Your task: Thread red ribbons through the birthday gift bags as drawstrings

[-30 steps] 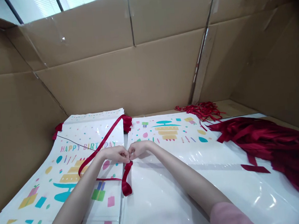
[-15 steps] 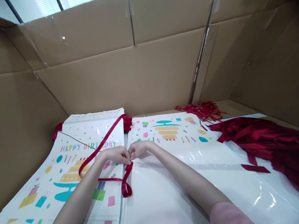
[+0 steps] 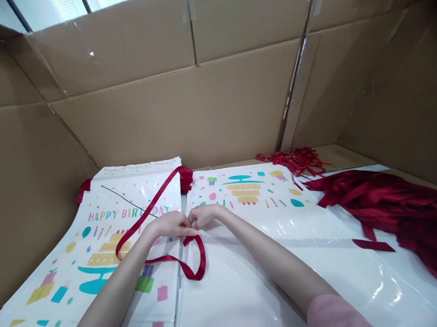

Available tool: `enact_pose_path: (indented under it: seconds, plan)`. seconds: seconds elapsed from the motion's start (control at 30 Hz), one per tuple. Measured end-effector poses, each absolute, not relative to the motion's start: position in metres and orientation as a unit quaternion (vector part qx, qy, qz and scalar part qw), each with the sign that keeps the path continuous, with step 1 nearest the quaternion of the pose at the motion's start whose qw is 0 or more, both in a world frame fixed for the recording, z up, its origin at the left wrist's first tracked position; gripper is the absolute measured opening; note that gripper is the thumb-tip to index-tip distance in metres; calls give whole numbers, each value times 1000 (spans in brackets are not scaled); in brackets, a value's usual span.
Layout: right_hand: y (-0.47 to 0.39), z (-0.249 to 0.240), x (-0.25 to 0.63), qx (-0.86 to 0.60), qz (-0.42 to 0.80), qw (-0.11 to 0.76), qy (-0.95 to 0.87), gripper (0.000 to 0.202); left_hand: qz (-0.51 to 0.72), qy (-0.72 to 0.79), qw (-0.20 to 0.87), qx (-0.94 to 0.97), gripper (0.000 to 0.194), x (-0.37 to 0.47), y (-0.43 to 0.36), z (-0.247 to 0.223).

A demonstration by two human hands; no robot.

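Observation:
My left hand (image 3: 175,224) and my right hand (image 3: 203,215) meet at the inner edge of the left printed bag stack. Both are closed, fingers pinched together on a narrow red ribbon (image 3: 203,265); the exact grip spot is hidden by the fingers. Below them the ribbon hangs in a loop, and its other part curves back over the "HAPPY BIRTHDAY" bag (image 3: 71,266) to its upper right edge. A thin dark cord (image 3: 122,197) slants across that bag and ends near my left hand. Under my right arm lies a white bag (image 3: 229,303), its far end printed with a cake.
Cardboard walls (image 3: 243,96) stand behind and at both sides. A big heap of wide red ribbon (image 3: 415,213) lies at right, with a bundle of thin red ribbons (image 3: 297,161) behind it. One short ribbon piece (image 3: 374,245) rests on white plastic.
The hanging ribbon loop has swung right and widened below my hands. The dark cord has shifted to the right. My left fingers have turned slightly; my right hand has barely moved.

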State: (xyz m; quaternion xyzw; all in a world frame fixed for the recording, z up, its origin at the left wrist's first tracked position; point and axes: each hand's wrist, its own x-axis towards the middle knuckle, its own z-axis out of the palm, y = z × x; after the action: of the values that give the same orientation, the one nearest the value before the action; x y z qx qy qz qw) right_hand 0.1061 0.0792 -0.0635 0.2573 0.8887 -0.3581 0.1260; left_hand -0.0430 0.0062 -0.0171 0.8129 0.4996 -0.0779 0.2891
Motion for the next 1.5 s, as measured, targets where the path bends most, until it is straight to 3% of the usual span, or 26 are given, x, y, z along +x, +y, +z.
enact_pose_path:
  seconds: [0.2, 0.4, 0.73, 1.13, 1.5]
  plan:
    - [79, -64, 107, 236, -324, 124, 908, 35, -92, 520, 228, 818, 59, -36, 2, -17]
    - [81, -66, 106, 210, -341, 114, 909, 34, -88, 522, 220, 819, 42, -35, 3, -20]
    - [78, -62, 107, 213, -329, 110, 913, 31, -48, 496, 296, 815, 22, -43, 10, -28]
    - [83, -69, 107, 212, -346, 108, 907, 31, -27, 502, 346, 792, 25, -49, 11, -31]
    - [86, -71, 108, 220, -347, 101, 906, 33, -27, 500, 305, 810, 21, -43, 8, -22]
